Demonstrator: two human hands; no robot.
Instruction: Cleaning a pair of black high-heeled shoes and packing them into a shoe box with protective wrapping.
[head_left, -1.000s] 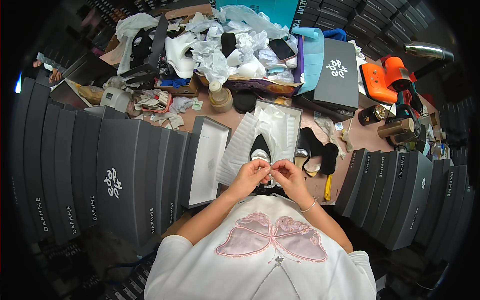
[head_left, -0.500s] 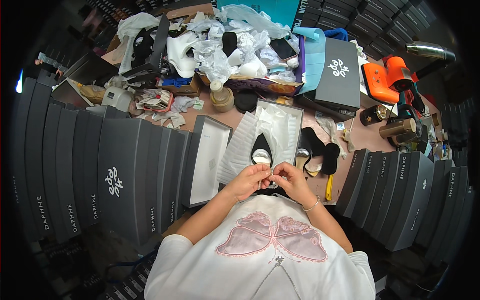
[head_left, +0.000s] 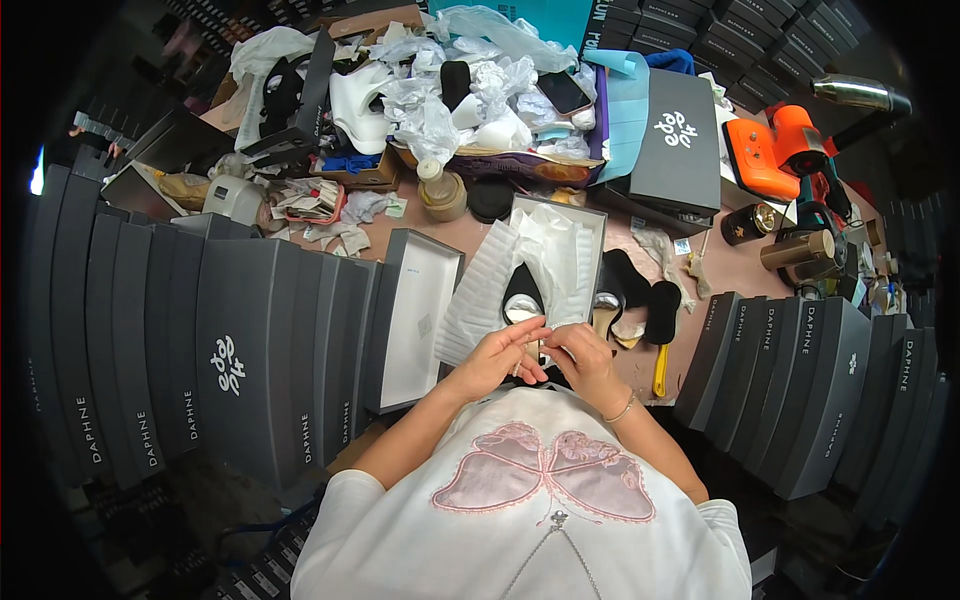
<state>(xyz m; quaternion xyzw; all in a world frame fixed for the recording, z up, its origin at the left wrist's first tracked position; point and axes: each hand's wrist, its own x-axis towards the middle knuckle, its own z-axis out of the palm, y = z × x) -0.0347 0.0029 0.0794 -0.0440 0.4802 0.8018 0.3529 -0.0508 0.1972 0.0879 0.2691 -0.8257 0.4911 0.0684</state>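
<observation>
Shoe (head_left: 521,298) lies on white paper (head_left: 475,300) toward the bench's (head_left: 730,268) near edge. I note the left hand (head_left: 492,362) has opened its fingers; the right hand's (head_left: 588,362) stay pinched, contents indeterminable. I judge the joint pinch released.

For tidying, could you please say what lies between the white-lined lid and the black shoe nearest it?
The head view shows white pleated paper between lid and shoe.

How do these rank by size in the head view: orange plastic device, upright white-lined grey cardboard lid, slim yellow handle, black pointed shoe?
1. White-lined grey cardboard lid
2. Orange plastic device
3. Black pointed shoe, partly covered, so judged by what shows
4. Slim yellow handle
</observation>
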